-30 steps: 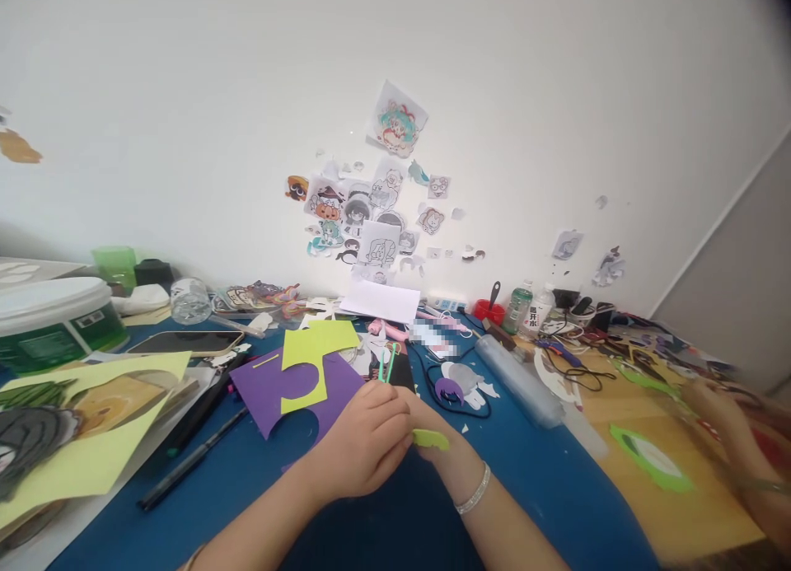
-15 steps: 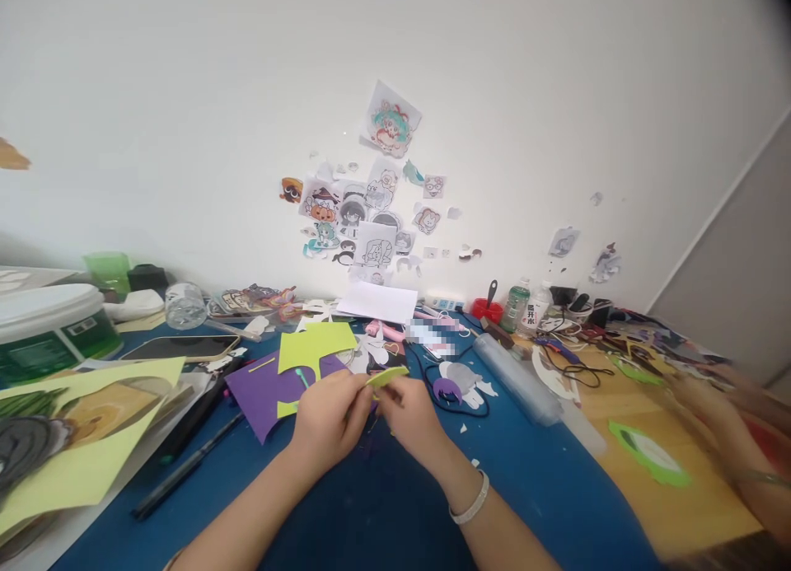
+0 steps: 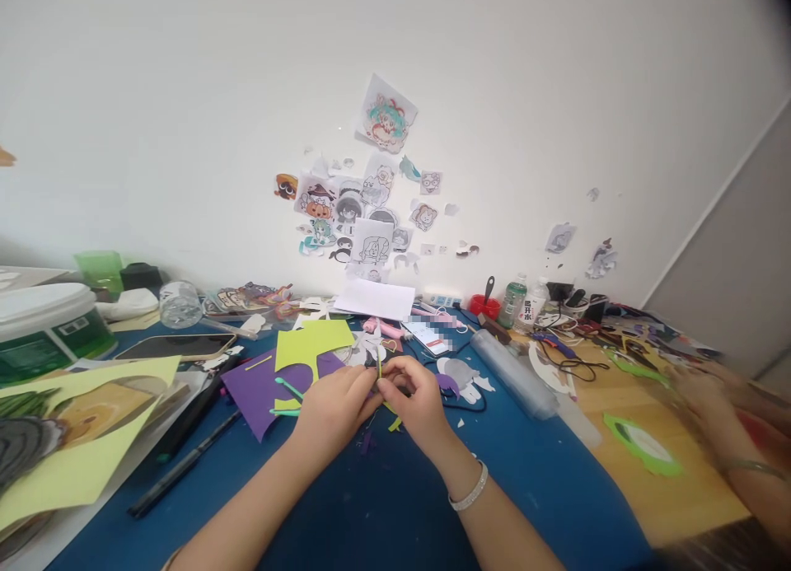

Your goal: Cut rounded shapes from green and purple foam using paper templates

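My left hand (image 3: pixel 337 402) and my right hand (image 3: pixel 420 402) meet above the blue table mat (image 3: pixel 371 505). Both are closed, pinching a small yellow-green paper piece (image 3: pixel 379 363) that appears nearly edge-on. Mint-green handles (image 3: pixel 289 390), like those of scissors, stick out past the left hand's outer side; whether that hand grips them is hidden. Behind it lie a cut yellow-green sheet (image 3: pixel 314 346) and a purple sheet (image 3: pixel 250 394). Small yellow-green and purple scraps (image 3: pixel 368 441) sit just below the fingers. A grey-white paper cutout (image 3: pixel 461 375) lies right of my right hand.
Pens (image 3: pixel 182 464), a phone (image 3: pixel 176 347) and a white-lidded tub (image 3: pixel 49 328) occupy the left. A clear plastic roll (image 3: pixel 512 375) and bottles (image 3: pixel 516 299) stand or lie to the right. At far right, a co-worker's hands (image 3: pixel 704 398) hover over a wooden tabletop (image 3: pixel 593 398).
The yellow-green piece has turned from lying flat to nearly edge-on between my fingers. More of the mint-green handles now shows beside my left hand. The view has shifted slightly.
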A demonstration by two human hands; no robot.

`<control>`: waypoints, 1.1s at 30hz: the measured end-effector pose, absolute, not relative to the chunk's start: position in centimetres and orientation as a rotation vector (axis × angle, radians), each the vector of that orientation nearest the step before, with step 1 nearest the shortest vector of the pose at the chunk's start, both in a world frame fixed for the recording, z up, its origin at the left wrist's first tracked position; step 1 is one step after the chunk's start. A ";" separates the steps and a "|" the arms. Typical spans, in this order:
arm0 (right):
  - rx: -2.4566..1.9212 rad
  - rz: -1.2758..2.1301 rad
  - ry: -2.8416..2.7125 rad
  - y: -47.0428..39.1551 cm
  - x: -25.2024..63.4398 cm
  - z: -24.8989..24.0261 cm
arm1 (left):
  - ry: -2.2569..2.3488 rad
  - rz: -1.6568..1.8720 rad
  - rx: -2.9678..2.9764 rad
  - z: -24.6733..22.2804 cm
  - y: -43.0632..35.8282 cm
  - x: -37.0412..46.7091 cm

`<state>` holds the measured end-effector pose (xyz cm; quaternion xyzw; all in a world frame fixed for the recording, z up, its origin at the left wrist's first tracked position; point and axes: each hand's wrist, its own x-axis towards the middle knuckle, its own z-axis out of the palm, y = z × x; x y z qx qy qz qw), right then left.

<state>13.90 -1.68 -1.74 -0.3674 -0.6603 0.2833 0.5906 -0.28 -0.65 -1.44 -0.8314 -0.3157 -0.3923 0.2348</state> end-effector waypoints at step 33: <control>-0.899 0.526 -1.665 -0.9 14.8 -1.6 | -1.312 -1.163 -2.676 -0.6 -0.2 -0.4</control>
